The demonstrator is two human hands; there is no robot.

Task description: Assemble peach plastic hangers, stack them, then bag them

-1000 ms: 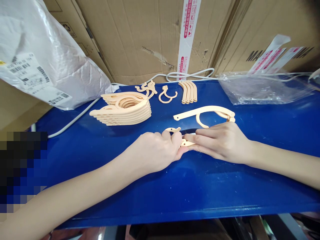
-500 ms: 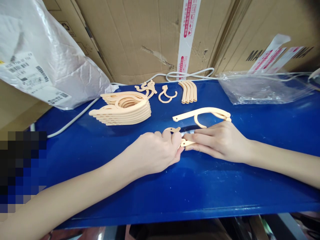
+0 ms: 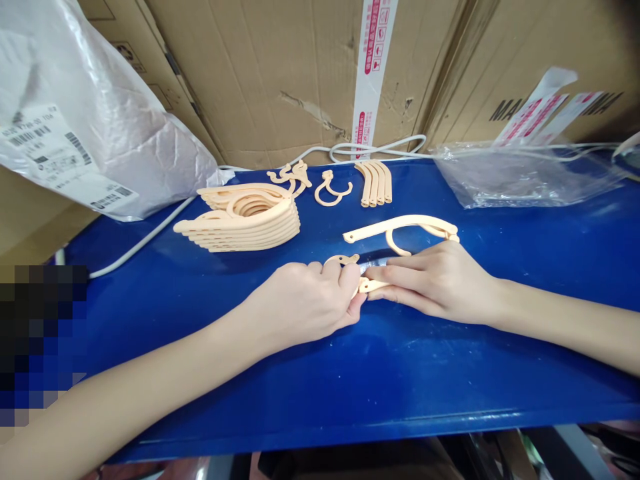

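My left hand (image 3: pixel 313 297) is closed around a cream plastic hanger hook (image 3: pixel 342 259), whose curved part shows above the fingers. My right hand (image 3: pixel 437 280) pinches a cream hanger arm (image 3: pixel 373 285), most of it covered by the fingers. The ends of these two pieces meet between my fingertips; whether they are joined I cannot tell. Just beyond my right hand lies a folding hanger (image 3: pixel 400 227) with a hook under its arm. Further left is a stack of folded hangers (image 3: pixel 250 230).
Loose hooks (image 3: pixel 330 190) and several hanger arms (image 3: pixel 376 183) lie at the back of the blue table (image 3: pixel 300 393). A clear plastic bag (image 3: pixel 520 180) is at the right, a white parcel (image 3: pixel 125 127) at the left. Cardboard boxes (image 3: pixel 270 67) and a white cable (image 3: pixel 375 150) line the rear.
Both hands keep their hold on the hook and hanger arm, almost still. The whole view has shifted very slightly.
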